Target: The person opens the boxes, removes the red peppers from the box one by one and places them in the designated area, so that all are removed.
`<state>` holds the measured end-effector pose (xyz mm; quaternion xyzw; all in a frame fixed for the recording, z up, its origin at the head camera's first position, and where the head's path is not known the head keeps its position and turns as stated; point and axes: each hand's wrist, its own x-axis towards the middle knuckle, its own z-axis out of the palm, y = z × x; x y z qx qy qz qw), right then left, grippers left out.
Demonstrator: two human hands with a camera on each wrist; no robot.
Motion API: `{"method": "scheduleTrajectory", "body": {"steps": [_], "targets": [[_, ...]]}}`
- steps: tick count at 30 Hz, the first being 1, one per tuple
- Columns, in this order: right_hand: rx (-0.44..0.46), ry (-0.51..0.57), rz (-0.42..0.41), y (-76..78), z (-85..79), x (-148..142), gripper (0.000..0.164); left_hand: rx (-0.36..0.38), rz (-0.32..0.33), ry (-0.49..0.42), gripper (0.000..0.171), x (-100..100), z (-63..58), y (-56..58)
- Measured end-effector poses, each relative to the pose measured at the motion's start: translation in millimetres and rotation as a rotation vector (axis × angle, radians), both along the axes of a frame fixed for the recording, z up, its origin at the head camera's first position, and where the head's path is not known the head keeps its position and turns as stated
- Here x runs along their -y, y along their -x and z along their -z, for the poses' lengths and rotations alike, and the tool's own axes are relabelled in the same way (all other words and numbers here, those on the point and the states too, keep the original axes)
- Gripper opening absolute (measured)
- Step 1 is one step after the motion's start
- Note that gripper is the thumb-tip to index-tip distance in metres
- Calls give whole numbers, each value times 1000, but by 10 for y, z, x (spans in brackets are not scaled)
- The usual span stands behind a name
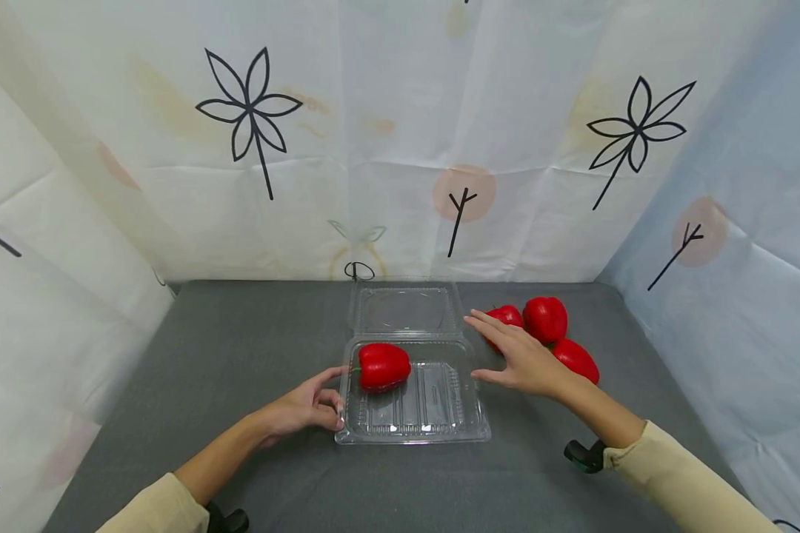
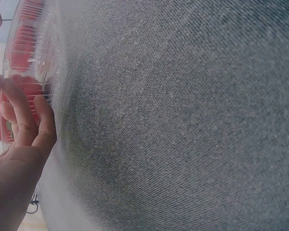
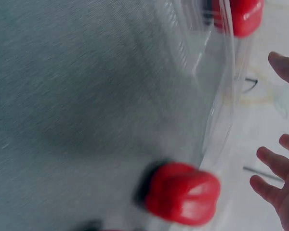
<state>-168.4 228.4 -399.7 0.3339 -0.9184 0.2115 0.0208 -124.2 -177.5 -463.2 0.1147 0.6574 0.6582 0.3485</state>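
A clear plastic clamshell container [image 1: 447,392] stands on the grey table with its lid [image 1: 410,309] folded back toward the wall. One red bell pepper [image 1: 384,367] lies in the left part of its base, green stem pointing left. My left hand [image 1: 304,406] holds the container's left rim, fingers bent around the edge in the left wrist view. Fingers spread and holding nothing, my right hand [image 1: 525,358] hovers between the container's right side and three more red bell peppers [image 1: 545,320]. It partly covers the leftmost of these in the head view.
Grey cloth [image 1: 253,326] covers the table. Printed white fabric [image 1: 400,148] hangs at the back and along both sides. The three loose peppers sit grouped at the back right, one [image 1: 576,360] beside the right forearm.
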Motion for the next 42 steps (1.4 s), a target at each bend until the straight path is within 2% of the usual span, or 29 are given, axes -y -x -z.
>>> {"method": "scheduleTrajectory", "body": {"steps": [6, 11, 18, 29, 42], "targets": [[93, -61, -93, 34, -29, 269, 94, 0, -1, 3, 94, 0, -1, 0], [147, -136, -171, 46, 12, 473, 93, -1, 1, 8, 93, 0, -1, 0], [188, -176, -258, 38, 75, 748, 92, -3, 3, 1, 94, -2, 6, 6], [196, -184, -279, 49, 110, 996, 91, 13, 0, 7, 93, -1, -10, 13], [199, -164, -283, 131, 161, 1167, 86, 21, -8, 24, 92, -2, -28, 15]]}}
